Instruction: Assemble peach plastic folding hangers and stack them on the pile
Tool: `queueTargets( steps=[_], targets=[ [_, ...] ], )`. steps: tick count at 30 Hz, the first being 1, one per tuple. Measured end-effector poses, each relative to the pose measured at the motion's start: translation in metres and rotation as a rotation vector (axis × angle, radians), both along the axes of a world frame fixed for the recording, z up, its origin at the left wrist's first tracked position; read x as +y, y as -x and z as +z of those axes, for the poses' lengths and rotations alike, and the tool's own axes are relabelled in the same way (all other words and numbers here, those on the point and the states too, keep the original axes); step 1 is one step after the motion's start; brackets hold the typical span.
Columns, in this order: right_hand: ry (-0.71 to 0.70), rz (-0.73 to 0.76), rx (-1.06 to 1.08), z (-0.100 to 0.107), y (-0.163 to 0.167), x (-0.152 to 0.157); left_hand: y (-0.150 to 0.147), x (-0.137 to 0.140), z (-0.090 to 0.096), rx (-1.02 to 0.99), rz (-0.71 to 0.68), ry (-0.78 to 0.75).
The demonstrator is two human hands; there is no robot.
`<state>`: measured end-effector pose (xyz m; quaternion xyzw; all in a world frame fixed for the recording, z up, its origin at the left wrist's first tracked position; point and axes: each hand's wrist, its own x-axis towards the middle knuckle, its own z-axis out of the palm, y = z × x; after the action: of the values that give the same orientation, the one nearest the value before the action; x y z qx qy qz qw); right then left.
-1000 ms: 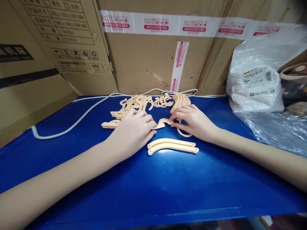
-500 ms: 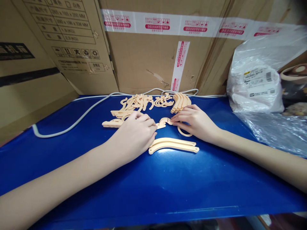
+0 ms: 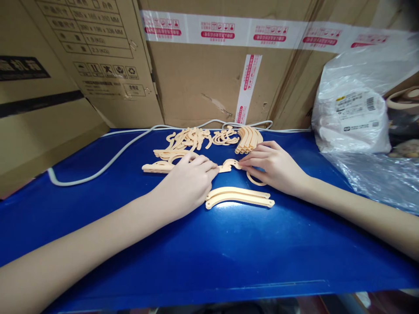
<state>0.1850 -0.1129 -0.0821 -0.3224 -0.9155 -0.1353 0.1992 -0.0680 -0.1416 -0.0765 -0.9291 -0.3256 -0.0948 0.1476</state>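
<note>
Now the left hand (image 3: 194, 179) has its thumb tucked out of sight where it stuck out a second ago, so its grip seems firmer; its bunched fingers pinch one end of the small curved piece (image 3: 230, 162). Across from it, the right hand (image 3: 278, 168) pinches the other end, both palms down, forearms slanting inward. Nearer lie two long strips (image 3: 238, 196); behind, loose pieces (image 3: 188, 139).
</note>
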Motion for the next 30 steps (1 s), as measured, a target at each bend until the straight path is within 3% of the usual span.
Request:
queueTargets(
  steps=[7,12,17,21,30],
  targets=[
    [-0.099,-0.032,-0.070,0.010,-0.011,0.006,0.000,-0.002,0.004,-0.006,0.019,0.054],
    [-0.181,0.026,-0.226,0.017,-0.016,0.007,-0.001,-0.006,0.013,-0.076,0.014,0.059],
    [-0.244,0.089,-0.379,0.019,-0.017,0.004,-0.002,-0.016,0.024,-0.177,-0.039,0.282],
    [-0.306,0.094,-0.485,0.021,-0.016,0.002,-0.003,-0.020,0.026,-0.143,-0.107,0.403],
    [-0.424,0.120,-0.574,0.027,-0.017,-0.001,-0.006,-0.017,0.020,-0.038,-0.108,0.339]
  ],
)
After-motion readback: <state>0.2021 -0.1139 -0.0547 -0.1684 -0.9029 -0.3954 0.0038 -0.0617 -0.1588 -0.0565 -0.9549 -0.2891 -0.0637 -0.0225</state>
